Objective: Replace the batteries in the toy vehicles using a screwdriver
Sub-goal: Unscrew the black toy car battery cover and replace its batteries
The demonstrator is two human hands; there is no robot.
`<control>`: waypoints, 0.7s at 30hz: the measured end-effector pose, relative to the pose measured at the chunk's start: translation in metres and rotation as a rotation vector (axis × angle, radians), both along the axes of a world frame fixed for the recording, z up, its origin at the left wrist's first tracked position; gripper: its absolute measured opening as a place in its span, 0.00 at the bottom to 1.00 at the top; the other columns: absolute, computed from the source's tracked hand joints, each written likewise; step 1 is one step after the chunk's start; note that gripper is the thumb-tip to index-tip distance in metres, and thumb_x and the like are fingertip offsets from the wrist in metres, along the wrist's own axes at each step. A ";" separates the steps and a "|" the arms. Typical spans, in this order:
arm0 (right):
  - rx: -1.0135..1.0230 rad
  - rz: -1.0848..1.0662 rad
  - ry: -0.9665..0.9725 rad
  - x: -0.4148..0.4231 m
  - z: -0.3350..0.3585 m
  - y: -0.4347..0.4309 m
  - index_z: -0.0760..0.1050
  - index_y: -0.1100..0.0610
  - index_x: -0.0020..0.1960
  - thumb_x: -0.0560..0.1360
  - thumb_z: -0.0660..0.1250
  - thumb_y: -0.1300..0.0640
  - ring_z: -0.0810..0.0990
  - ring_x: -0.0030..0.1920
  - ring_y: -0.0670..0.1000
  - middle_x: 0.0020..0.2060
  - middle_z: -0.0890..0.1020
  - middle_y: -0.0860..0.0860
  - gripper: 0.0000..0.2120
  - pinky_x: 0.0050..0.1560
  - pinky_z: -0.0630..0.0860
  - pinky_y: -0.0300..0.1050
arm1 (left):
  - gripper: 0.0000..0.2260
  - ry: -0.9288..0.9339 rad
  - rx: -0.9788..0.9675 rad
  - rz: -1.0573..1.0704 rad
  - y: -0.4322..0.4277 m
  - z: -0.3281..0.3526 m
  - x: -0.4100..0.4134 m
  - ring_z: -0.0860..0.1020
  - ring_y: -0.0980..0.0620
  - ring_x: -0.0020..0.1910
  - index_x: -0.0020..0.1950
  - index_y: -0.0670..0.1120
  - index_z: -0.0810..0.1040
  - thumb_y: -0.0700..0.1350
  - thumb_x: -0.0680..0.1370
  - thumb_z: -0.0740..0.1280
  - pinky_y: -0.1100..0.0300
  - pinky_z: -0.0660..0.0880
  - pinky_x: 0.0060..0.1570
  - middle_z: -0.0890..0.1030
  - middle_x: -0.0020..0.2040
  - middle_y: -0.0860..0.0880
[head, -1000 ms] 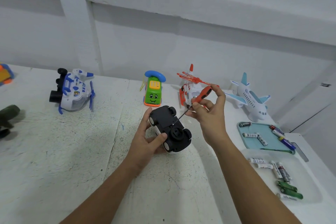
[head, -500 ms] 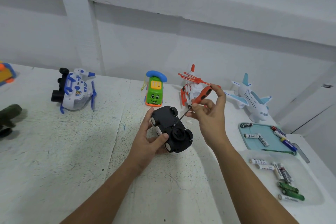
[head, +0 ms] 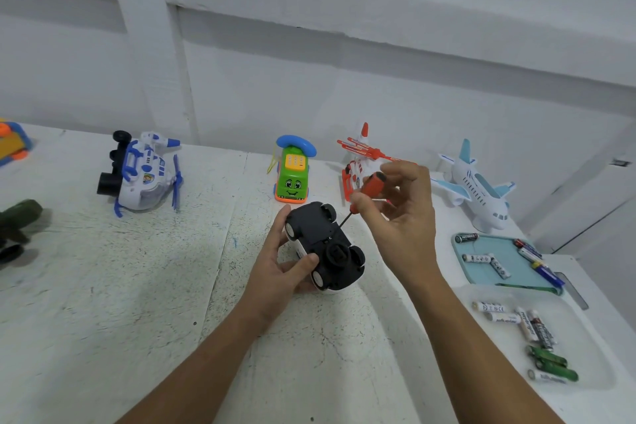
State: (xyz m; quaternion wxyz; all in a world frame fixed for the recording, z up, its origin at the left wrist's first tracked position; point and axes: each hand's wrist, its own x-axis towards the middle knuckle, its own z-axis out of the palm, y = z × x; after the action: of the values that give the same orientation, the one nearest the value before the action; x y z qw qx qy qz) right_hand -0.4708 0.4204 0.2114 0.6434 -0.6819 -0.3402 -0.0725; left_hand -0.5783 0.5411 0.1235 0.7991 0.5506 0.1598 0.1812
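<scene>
At table (head: 137, 286) centre | upturned toy car (head: 320, 243) is clasped in left hand (head: 278, 274) | screwdriver (head: 371, 185) is pinched by right hand (head: 404, 217), tip at car underside | risk: screw could be stripped if tip tilts.

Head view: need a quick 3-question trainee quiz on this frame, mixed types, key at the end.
1. True or false: the toy car gripped by the left hand is turned wheels up.
2. Multiple choice: what does the right hand hold? A) pliers B) the orange screwdriver C) a spanner
3. Fill in: the loose batteries lie in the blue tray and the clear tray, both on the person's ____ side.

Key: 1 true; 2 B; 3 right.
</scene>
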 end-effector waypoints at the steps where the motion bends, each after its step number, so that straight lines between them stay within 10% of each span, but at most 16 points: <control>1: -0.029 -0.011 -0.035 0.001 0.000 0.000 0.73 0.37 0.52 0.71 0.73 0.64 0.82 0.44 0.57 0.45 0.79 0.43 0.24 0.46 0.82 0.54 | 0.36 0.002 0.004 -0.002 0.000 0.000 0.000 0.84 0.47 0.50 0.75 0.62 0.60 0.31 0.77 0.66 0.45 0.82 0.41 0.72 0.66 0.53; 9: 0.016 0.025 -0.023 0.001 -0.007 -0.005 0.78 0.52 0.60 0.73 0.66 0.69 0.83 0.45 0.59 0.51 0.81 0.56 0.19 0.50 0.81 0.50 | 0.35 0.000 0.021 -0.004 0.000 0.001 0.000 0.84 0.47 0.50 0.73 0.64 0.61 0.32 0.77 0.67 0.47 0.82 0.40 0.72 0.67 0.52; 21: -0.067 0.017 -0.111 0.005 -0.006 -0.004 0.78 0.54 0.63 0.73 0.68 0.66 0.82 0.54 0.54 0.55 0.80 0.48 0.20 0.51 0.82 0.51 | 0.35 0.005 0.017 0.013 -0.001 0.003 0.000 0.84 0.47 0.50 0.75 0.62 0.61 0.31 0.77 0.67 0.49 0.82 0.39 0.72 0.67 0.51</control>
State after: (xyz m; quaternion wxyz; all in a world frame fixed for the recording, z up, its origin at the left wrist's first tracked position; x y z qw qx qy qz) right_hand -0.4659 0.4160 0.2058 0.6009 -0.6951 -0.3835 -0.0932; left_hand -0.5786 0.5399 0.1261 0.7926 0.5570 0.1638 0.1863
